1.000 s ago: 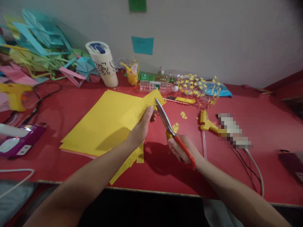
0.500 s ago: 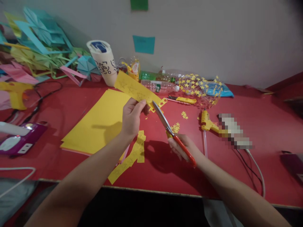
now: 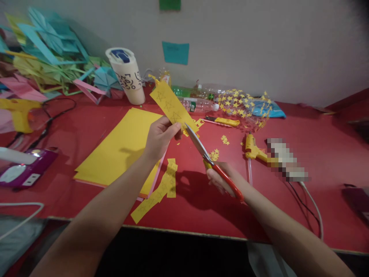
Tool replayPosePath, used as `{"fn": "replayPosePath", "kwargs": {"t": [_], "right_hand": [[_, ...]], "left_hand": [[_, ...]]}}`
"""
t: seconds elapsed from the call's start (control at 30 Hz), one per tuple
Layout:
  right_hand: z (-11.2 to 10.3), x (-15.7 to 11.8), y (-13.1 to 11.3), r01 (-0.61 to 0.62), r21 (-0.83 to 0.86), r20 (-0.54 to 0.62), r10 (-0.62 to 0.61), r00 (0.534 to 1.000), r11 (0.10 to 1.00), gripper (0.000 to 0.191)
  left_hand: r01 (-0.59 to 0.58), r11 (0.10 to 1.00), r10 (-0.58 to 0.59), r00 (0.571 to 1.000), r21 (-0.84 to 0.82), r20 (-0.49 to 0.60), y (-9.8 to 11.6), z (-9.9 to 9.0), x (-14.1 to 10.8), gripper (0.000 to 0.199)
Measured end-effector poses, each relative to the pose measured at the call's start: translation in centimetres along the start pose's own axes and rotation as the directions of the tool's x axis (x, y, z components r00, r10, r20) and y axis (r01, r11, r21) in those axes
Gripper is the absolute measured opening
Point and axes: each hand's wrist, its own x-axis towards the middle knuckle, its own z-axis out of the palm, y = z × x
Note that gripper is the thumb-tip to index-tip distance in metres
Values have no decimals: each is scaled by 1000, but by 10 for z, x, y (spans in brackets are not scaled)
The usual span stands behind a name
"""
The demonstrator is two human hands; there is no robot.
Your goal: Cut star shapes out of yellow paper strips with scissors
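My left hand (image 3: 160,137) pinches the lower end of a yellow paper strip (image 3: 166,103) with several stars drawn on it. The strip tilts up to the left above the table. In my right hand (image 3: 221,177) is a pair of scissors (image 3: 198,141) with red handles; its blade tips touch the strip beside my left thumb. Below my left wrist lie more yellow strips (image 3: 161,191) with drawn stars. A stack of yellow paper sheets (image 3: 118,144) rests under my left forearm. Small cut-out yellow stars (image 3: 213,155) lie in a pile beyond the scissors.
A white tumbler (image 3: 129,79) and plastic bottles (image 3: 198,104) stand or lie along the wall. A yellow utility knife (image 3: 227,121), a glue gun (image 3: 253,148) and a blurred-out device (image 3: 288,159) are to the right. Folded paper shapes (image 3: 54,50) and a purple power strip (image 3: 29,165) occupy the left.
The strip has turned more upright in my left hand, its far end swinging up and to the right. The scissors have shifted only slightly, with their handles a little lower and further right.
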Motion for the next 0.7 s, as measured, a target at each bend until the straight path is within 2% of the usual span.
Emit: {"fn": "replayPosePath", "kwargs": {"t": [0.43,0.7], "right_hand": [[-3,1,-1,44,-34,28,-43,999,998,43],[-3,-1,-2,32,-37,24,-31,999,999,43]], "left_hand": [[71,996,-72,997,-62,-14,8,5,-1,7],[54,995,-55,998,-82,-10,6,4,-1,5]]}}
